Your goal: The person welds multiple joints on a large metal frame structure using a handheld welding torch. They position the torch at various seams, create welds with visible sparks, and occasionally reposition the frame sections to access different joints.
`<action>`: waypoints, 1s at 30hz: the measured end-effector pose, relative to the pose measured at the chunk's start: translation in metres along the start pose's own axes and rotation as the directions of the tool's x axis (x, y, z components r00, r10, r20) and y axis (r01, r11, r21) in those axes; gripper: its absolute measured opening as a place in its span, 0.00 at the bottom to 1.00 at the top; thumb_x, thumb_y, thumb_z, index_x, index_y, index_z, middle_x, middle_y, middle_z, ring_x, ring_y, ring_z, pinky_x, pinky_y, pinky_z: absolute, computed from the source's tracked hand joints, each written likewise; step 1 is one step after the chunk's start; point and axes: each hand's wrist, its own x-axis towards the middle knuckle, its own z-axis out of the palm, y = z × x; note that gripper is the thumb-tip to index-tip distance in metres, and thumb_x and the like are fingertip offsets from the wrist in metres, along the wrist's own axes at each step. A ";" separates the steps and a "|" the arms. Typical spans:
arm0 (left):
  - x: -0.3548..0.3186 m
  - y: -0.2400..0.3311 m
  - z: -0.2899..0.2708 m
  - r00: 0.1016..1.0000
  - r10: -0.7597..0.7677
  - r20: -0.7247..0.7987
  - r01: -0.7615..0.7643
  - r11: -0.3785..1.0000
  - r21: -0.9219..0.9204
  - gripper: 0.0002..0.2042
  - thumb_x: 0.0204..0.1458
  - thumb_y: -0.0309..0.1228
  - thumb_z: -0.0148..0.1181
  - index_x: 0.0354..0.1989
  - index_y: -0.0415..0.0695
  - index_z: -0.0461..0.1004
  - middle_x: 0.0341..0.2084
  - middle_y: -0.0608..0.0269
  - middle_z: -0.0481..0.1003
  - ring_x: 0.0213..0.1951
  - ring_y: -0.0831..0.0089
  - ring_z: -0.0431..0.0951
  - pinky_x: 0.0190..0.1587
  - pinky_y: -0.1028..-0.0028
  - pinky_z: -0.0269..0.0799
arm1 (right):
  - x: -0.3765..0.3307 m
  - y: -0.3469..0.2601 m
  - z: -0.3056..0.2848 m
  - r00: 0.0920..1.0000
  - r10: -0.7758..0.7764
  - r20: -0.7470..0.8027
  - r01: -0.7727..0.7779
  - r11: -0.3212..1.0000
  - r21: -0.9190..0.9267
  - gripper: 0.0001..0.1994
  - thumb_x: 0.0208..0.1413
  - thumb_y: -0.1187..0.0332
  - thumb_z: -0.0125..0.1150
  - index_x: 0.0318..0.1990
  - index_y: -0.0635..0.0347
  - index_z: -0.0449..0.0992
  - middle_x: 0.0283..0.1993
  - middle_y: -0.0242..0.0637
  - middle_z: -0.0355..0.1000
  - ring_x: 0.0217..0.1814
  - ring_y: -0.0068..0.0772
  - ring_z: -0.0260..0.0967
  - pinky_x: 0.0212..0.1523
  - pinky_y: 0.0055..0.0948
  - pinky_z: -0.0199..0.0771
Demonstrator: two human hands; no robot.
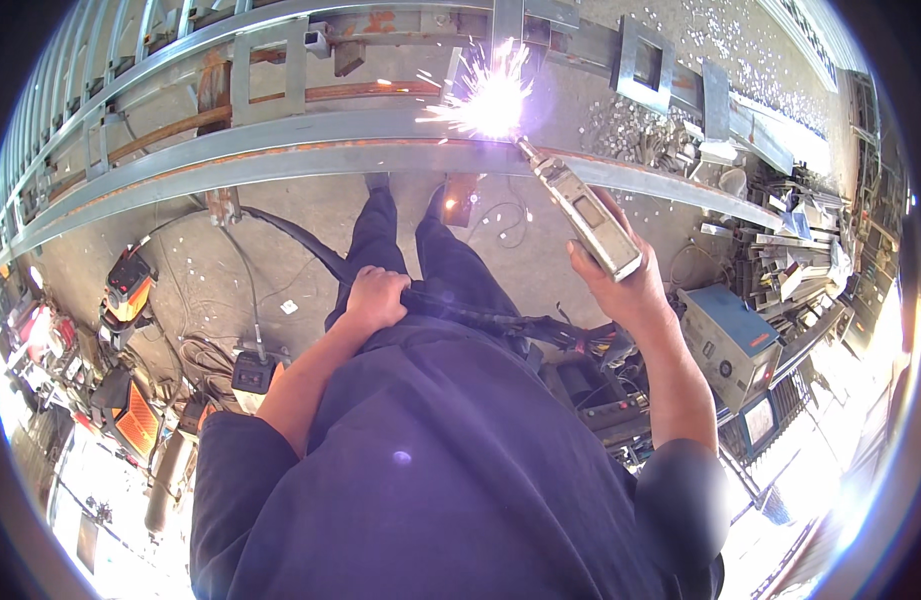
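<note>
Dark short-sleeved shirt (430, 450), dark trousers (462, 265)

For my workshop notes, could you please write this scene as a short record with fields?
Right hand: holds the torch, tip pointing at the glare
Left hand: closed around the black cable
Work spot: white glare with sparks at the torch's tip
Beam: long, grey, running across the upper view
Right side: blue-topped box
Left side: orange-and-black machines

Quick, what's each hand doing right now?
Left hand: closed around a black cable.
Right hand: closed, holding a boxy handheld torch.
</note>
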 end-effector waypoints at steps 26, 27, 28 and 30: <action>0.001 0.000 -0.002 0.998 -0.015 0.058 0.014 1.000 0.005 0.12 0.41 0.30 0.65 0.38 0.50 0.83 0.37 0.61 0.83 0.48 0.60 0.80 0.62 0.59 0.66 | -0.003 -0.003 -0.002 0.998 0.066 0.009 -0.066 0.995 0.071 0.32 0.59 0.68 0.68 0.72 0.53 0.68 0.55 0.46 0.80 0.58 0.39 0.81 0.58 0.35 0.77; 0.001 0.000 -0.003 0.998 -0.011 0.056 0.010 1.000 0.017 0.13 0.41 0.31 0.66 0.38 0.50 0.83 0.37 0.61 0.84 0.49 0.60 0.80 0.62 0.59 0.66 | -0.002 -0.003 -0.001 0.999 0.042 0.004 -0.042 0.997 0.061 0.32 0.59 0.68 0.68 0.72 0.53 0.68 0.55 0.47 0.81 0.58 0.39 0.81 0.57 0.35 0.77; 0.001 0.000 -0.003 0.998 -0.013 0.056 0.013 1.000 0.011 0.13 0.40 0.31 0.67 0.38 0.50 0.83 0.37 0.61 0.84 0.49 0.60 0.80 0.62 0.59 0.66 | -0.002 -0.006 -0.001 0.994 0.105 0.020 -0.106 0.989 0.101 0.32 0.59 0.69 0.67 0.72 0.52 0.68 0.55 0.46 0.81 0.58 0.38 0.81 0.57 0.35 0.77; 0.001 0.001 -0.005 0.997 -0.022 0.068 0.021 1.000 0.012 0.13 0.40 0.31 0.68 0.38 0.50 0.83 0.37 0.62 0.84 0.49 0.60 0.81 0.62 0.59 0.67 | -0.002 -0.006 -0.001 0.995 0.096 0.011 -0.097 0.989 0.108 0.32 0.59 0.69 0.67 0.73 0.52 0.67 0.54 0.46 0.81 0.58 0.38 0.81 0.57 0.35 0.77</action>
